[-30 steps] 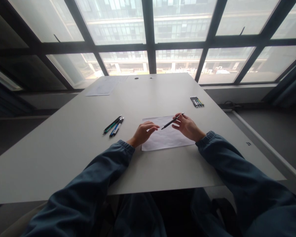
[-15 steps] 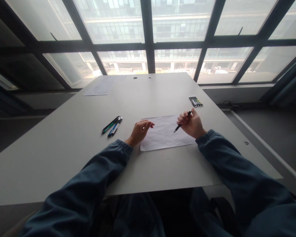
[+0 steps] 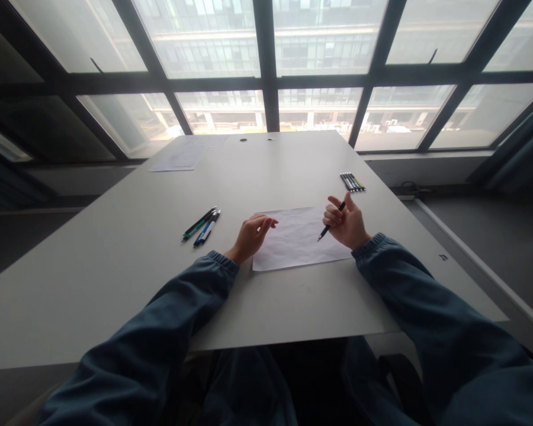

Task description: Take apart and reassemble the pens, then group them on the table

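Observation:
A sheet of white paper (image 3: pixel 293 248) lies in front of me on the table. My right hand (image 3: pixel 350 228) holds a black pen (image 3: pixel 325 231) over the paper's right side, its tip slanting down to the left and the index finger lifted off the barrel. At the paper's left edge rests my left hand (image 3: pixel 251 234), loosely bent and open, with nothing visible in it. Several pens (image 3: pixel 207 228) lie bunched to the left of that hand, with green and blue on some barrels.
Beyond my right hand, a neat row of pens (image 3: pixel 352 182) lies near the right edge of the white table (image 3: pixel 115 266). Another paper sheet (image 3: pixel 180 157) is at the far left. Large windows (image 3: pixel 320 109) stand behind the table.
My right hand has shifted the pen slightly to the right, and its index finger has straightened up off the barrel. The left hand has stayed where it was.

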A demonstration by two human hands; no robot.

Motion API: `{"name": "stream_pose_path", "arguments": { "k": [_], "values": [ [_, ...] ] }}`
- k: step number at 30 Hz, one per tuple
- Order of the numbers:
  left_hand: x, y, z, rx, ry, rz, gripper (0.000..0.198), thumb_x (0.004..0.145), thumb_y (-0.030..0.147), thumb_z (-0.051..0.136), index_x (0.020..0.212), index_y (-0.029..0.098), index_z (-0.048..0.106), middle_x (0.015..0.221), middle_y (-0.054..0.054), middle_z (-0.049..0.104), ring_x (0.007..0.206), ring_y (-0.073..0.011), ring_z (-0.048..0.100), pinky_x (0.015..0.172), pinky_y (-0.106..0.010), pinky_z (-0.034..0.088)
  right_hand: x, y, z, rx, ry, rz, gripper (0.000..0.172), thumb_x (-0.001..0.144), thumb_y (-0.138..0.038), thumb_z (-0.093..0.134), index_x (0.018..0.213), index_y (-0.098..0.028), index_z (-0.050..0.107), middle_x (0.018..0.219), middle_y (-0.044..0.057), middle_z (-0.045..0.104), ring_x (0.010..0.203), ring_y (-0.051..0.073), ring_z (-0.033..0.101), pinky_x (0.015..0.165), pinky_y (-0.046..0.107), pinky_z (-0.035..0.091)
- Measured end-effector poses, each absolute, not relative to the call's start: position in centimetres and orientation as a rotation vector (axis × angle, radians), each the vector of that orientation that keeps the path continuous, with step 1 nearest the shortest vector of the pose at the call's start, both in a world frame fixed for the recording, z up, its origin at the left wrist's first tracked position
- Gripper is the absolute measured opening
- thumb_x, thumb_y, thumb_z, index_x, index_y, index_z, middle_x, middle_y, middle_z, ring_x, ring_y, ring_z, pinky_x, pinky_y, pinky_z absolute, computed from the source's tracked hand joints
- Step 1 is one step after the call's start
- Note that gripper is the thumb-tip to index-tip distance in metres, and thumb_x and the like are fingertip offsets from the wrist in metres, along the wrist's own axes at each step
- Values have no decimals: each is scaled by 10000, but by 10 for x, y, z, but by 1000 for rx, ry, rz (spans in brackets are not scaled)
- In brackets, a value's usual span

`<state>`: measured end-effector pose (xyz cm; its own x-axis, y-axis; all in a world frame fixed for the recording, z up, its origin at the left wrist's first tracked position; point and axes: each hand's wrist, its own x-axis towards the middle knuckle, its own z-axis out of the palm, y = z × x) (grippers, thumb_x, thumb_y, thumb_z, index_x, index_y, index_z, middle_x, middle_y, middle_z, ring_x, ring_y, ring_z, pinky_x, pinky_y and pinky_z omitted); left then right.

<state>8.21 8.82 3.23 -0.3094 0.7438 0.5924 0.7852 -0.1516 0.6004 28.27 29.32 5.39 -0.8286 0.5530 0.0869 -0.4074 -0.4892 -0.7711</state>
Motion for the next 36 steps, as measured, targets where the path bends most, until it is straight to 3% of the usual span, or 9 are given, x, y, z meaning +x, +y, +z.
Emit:
{"name": "stream_pose_path", "arguments": {
  "k": [5,10,14,17,21,24,27,33,36],
  "values": [
    [80,89,33,-1688,-2048,-1448,267,1005,348,510,1108,197,705,985,-60,755,960,-205,680,873,-353,529,283,295,54,-295,-1125,2344,188,864,-281,626,1037,-212,644,469,-114,228,386,103,218,382,243,296],
    [79,89,32,-1703,-2037,-1331,207,958,229,538,1076,212,708,1095,-58,738,1060,-217,663,991,-393,507,279,295,51,-281,-1169,2292,312,886,-487,502,970,-219,638,673,13,547,608,173,531,532,323,483],
    [74,91,27,-1731,-2058,-1269,226,941,221,551,1109,219,703,1140,-60,730,1116,-232,651,1039,-426,493,280,295,51,-294,-1181,2262,457,902,-649,462,819,-225,611,583,-11,470,492,142,445,437,284,388],
    [68,93,21,-1756,-2106,-1178,232,940,293,592,1135,227,700,1189,-73,718,1164,-258,636,1067,-464,472,281,296,52,-332,-1143,2218,563,880,-766,461,780,-229,597,481,-54,354,391,108,328,368,249,274],
    [66,94,16,-1864,-2180,-980,440,906,471,654,1273,228,651,1351,-105,645,1334,-306,533,1151,-524,382,278,294,52,-394,-1100,2191,599,825,-818,511,878,-232,622,614,10,591,535,147,568,395,245,357],
    [68,93,16,-1947,-2263,-819,665,856,591,667,1404,228,564,1486,-132,532,1450,-352,396,1202,-592,271,275,291,51,-391,-1160,2152,445,800,-666,704,867,-236,609,745,12,657,671,150,645,459,224,419],
    [71,90,19,-2044,-2330,-687,806,824,676,646,1480,234,489,1562,-141,435,1493,-379,310,1216,-624,203,273,287,49,-359,-1236,2016,347,763,-434,827,742,-224,552,596,-58,516,544,93,552,465,200,398],
    [75,89,24,-2177,-2352,-561,782,839,713,594,1481,277,498,1587,-115,404,1488,-377,318,1229,-595,193,271,286,42,-426,-1512,1884,279,787,-447,768,903,-216,665,775,7,666,632,118,618,487,208,414],
    [79,88,27,-2212,-2352,-483,777,849,728,566,1497,309,472,1602,-94,382,1495,-366,305,1235,-584,182,268,285,34,-468,-1674,1672,295,738,-423,810,785,-198,625,576,-42,570,503,88,505,438,194,340]
  ]
}}
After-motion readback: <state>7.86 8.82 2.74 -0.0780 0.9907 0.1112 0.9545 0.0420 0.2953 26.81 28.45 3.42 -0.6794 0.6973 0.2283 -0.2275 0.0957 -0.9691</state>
